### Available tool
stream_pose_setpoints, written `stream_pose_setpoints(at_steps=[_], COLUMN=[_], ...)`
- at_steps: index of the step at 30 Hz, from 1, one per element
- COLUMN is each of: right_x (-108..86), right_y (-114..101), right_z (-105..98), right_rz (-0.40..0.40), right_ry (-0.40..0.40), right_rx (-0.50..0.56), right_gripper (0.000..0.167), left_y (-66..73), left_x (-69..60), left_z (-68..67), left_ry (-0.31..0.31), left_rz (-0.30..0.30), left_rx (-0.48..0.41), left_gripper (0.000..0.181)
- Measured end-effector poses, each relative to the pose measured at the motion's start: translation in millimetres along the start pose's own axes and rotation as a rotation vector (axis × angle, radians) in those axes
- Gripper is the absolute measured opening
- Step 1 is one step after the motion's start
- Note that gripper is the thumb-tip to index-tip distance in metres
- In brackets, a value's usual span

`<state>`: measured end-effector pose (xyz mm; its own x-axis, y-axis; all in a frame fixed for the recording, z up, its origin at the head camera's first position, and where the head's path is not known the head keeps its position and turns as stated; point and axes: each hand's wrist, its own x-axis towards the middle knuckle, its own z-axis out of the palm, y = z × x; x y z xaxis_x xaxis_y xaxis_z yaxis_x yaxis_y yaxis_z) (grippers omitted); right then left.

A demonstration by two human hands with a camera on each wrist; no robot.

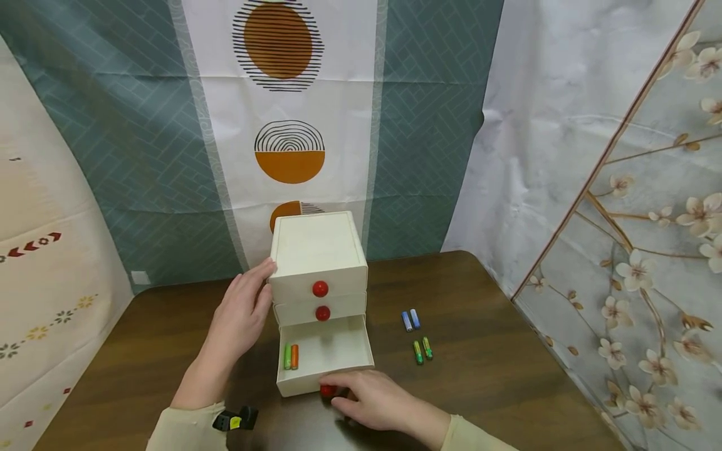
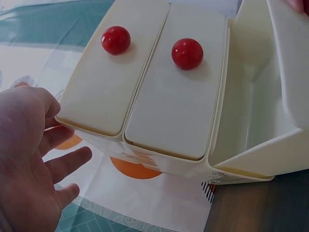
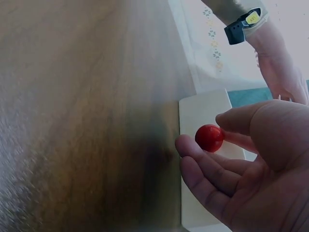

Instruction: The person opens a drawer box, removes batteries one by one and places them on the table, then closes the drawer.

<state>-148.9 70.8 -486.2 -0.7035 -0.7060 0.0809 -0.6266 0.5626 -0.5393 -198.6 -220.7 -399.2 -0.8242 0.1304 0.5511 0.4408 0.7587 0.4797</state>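
A small cream drawer cabinet (image 1: pixel 318 247) stands on the table, its bottom drawer (image 1: pixel 333 344) pulled out. Two batteries, one green (image 1: pixel 287 357) and one orange (image 1: pixel 295 357), lie at the left inside that drawer. My right hand (image 1: pixel 372 398) is at the drawer's front, thumb and fingers curled round its red knob (image 3: pixel 209 137). Against the cabinet's upper left front edge rests my left hand (image 2: pixel 34 154), its fingers spread and holding nothing. The upper two drawers, with red knobs (image 2: pixel 116 40) of their own, are closed.
On the table (image 1: pixel 479 382), right of the cabinet, lie two blue-and-white batteries (image 1: pixel 407 321) and two green batteries (image 1: pixel 418 352). A patterned cloth (image 1: pixel 290 100) hangs behind the table. Floral fabric (image 1: pixel 637 275) hangs along the right side.
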Motion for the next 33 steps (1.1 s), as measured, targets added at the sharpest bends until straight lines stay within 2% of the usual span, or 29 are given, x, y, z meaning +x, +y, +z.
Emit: stream_pose_setpoints(at_steps=[6,19,29,33], right_x=[-2.4,-15.4,-18.7,-20.9], right_y=[-1,-1,-7,-12], right_z=[1,4,-13,-20], right_rz=[0.004,-0.064,-0.051,-0.058], right_ry=[-0.035,-0.041,-0.098,-0.098], right_rx=[0.014,0.000,0.019,-0.011], right_gripper=[0.041,0.045,0.047,0.039], left_y=[0.1,1.7,3.1,3.5], left_x=[2.5,2.3,3.1,2.0], left_z=[0.0,-2.0,-2.8,-2.9], left_ry=[-0.023,-0.042,-0.031,-0.036], left_rz=[-0.018,-0.025,-0.016,-0.024], left_rx=[0.002,0.012,0.017,0.010], left_gripper=[0.043,0.043,0.043,0.043])
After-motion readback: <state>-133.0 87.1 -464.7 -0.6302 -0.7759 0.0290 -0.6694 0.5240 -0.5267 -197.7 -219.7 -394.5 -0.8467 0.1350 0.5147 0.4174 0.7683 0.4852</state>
